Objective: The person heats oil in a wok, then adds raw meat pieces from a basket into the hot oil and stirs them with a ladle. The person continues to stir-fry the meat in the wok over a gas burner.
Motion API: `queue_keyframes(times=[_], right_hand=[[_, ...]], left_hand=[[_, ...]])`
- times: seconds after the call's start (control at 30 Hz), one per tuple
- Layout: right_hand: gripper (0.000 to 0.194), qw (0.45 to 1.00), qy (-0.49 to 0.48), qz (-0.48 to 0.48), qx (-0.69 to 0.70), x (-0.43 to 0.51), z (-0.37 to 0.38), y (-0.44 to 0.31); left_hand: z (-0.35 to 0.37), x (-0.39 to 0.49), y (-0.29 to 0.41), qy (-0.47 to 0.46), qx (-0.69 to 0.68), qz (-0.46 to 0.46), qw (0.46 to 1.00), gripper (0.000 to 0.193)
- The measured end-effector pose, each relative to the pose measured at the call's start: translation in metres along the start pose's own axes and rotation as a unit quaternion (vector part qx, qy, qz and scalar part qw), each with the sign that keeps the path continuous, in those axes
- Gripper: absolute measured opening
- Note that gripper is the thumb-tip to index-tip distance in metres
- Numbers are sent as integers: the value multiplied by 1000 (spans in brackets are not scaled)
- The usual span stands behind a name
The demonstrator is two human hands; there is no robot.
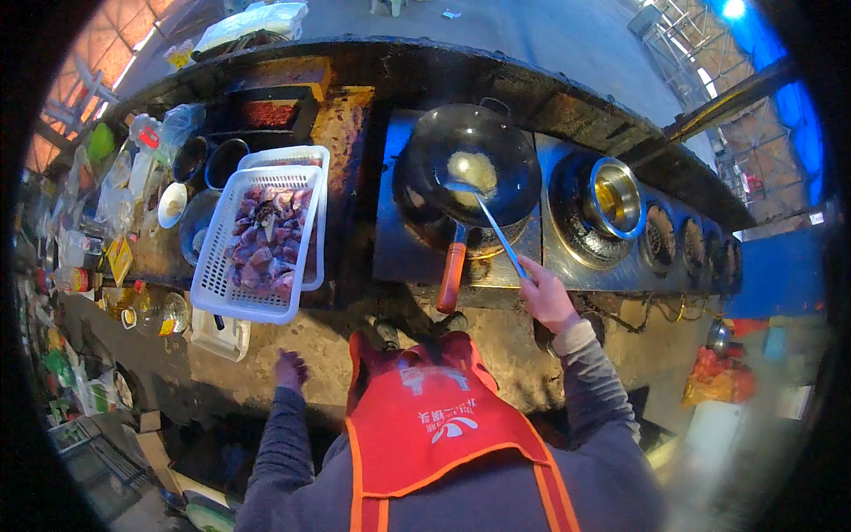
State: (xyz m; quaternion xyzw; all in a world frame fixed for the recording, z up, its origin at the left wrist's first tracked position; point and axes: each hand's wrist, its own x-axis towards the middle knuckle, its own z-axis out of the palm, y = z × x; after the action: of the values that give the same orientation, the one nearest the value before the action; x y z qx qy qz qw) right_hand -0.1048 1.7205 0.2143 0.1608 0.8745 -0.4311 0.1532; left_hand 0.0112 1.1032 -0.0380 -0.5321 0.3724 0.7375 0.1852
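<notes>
My right hand point(546, 296) grips the handle of a long metal ladle point(493, 223), whose bowl rests in a dark wok point(425, 143) on a burner. Yellowish oil or liquid pools at the wok's bottom. The wok's wooden handle point(452, 276) points towards me, with no hand on it. My left hand point(291, 369) hangs in the air over the floor, below the white plastic basket point(216, 266); its fingers look curled, and whether it holds anything is unclear. Pieces of raw meat point(260, 253) fill much of the basket, with something dark and a pale piece on top. A second basket lies under it.
Right of the wok, a metal pot point(641, 213) with yellow liquid sits on a burner in a row of several. Dark bowls point(227, 163), a white bowl point(173, 205), bottles and bags crowd the left. Large oil bottles point(174, 314) and a white tray point(236, 339) are low at the left.
</notes>
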Motion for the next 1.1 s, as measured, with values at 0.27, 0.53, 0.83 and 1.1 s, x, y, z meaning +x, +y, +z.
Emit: queue_keyframes(times=[0.27, 0.53, 0.83, 1.1], right_hand=[[49, 993, 40, -13, 111, 60, 8, -6], [62, 974, -63, 41, 212, 8, -10, -10], [63, 969, -31, 63, 237, 11, -29, 1], [60, 957, -33, -46, 285, 42, -3, -13]], left_hand=[[316, -120, -69, -299, 292, 44, 908, 56], [407, -156, -91, -290, 362, 133, 876, 37], [403, -147, -91, -271, 356, 126, 885, 32], [401, -155, -83, -256, 370, 139, 882, 33]])
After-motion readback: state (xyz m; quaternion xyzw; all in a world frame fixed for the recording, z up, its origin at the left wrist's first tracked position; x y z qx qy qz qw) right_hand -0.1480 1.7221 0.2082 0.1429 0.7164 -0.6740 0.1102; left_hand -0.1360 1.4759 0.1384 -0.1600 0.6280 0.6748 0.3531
